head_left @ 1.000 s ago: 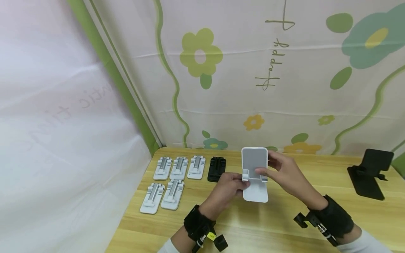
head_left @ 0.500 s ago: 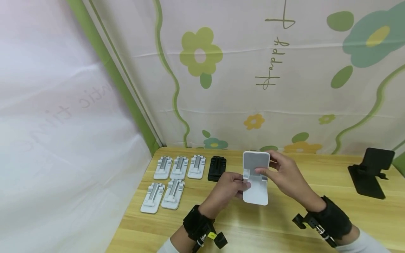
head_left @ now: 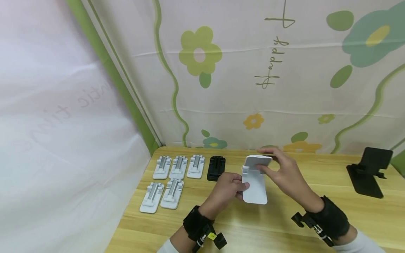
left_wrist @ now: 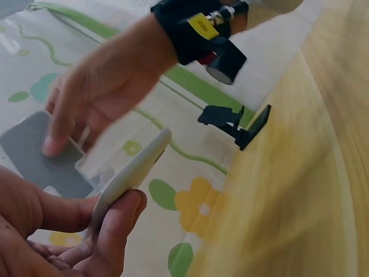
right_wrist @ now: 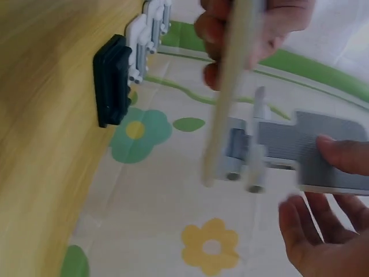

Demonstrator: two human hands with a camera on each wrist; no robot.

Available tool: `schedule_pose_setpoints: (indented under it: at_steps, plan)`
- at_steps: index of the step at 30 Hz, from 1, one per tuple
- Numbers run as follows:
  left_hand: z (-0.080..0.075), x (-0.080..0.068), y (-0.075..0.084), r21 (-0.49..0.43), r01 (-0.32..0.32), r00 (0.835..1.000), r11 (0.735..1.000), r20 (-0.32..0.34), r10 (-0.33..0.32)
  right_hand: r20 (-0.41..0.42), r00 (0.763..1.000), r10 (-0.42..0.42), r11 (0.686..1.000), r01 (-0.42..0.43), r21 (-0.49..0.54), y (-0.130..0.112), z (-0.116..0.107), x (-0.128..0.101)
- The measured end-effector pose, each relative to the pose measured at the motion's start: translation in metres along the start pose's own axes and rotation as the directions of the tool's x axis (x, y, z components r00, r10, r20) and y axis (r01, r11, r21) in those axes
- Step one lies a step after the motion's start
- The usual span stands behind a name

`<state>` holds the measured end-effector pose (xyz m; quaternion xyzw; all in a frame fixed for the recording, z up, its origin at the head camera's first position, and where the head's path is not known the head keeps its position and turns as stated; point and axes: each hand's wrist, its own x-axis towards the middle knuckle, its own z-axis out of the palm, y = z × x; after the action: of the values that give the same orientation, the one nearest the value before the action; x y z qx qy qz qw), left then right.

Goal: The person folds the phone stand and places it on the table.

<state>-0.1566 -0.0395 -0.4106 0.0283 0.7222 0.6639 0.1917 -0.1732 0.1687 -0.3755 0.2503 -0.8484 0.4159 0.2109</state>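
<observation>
White phone stand (head_left: 254, 182) sits between left hand (head_left: 225, 191) and right hand (head_left: 284, 174).

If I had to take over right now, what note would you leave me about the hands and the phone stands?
Left hand grips the base of the white plastic folding phone stand. Right hand pinches its grey-padded top plate, tilted partway over.
On the wooden table: five folded white stands in two rows, one folded black stand beside them, one open black stand at far right.
Done: six lie folded. Left: the held stand is only partly folded; the open black one is untouched.
</observation>
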Motion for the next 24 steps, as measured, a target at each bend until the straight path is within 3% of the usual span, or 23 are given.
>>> schedule_pose_setpoints:
  at_steps: [5, 9, 13, 18, 24]
  plan:
    - [-0.004, 0.0, -0.006, 0.027, 0.014, 0.999, 1.0, -0.035, -0.013, -0.073, 0.979, -0.191, 0.974, 0.18, -0.137, -0.015, -0.009, 0.007]
    - [-0.007, 0.0, -0.01, 0.051, -0.014, 0.998, 0.999, -0.056, 0.017, -0.015, 0.953, -0.302, 0.927, 0.29, -0.237, -0.029, -0.01, 0.009]
    - [-0.009, 0.001, -0.01, 0.051, -0.039, 0.997, 0.998, -0.064, 0.042, 0.037, 0.94, -0.339, 0.889, 0.333, -0.315, -0.038, -0.007, 0.009]
    - [-0.013, 0.002, -0.007, 0.05, -0.042, 0.997, 0.998, -0.06, 0.044, 0.078, 0.933, -0.352, 0.862, 0.355, -0.363, -0.042, -0.001, 0.005]
    - [-0.024, 0.002, 0.001, 0.041, -0.068, 0.991, 0.997, -0.114, 0.072, 0.113, 0.894, -0.434, 0.821, 0.444, -0.359, -0.043, 0.014, -0.01]
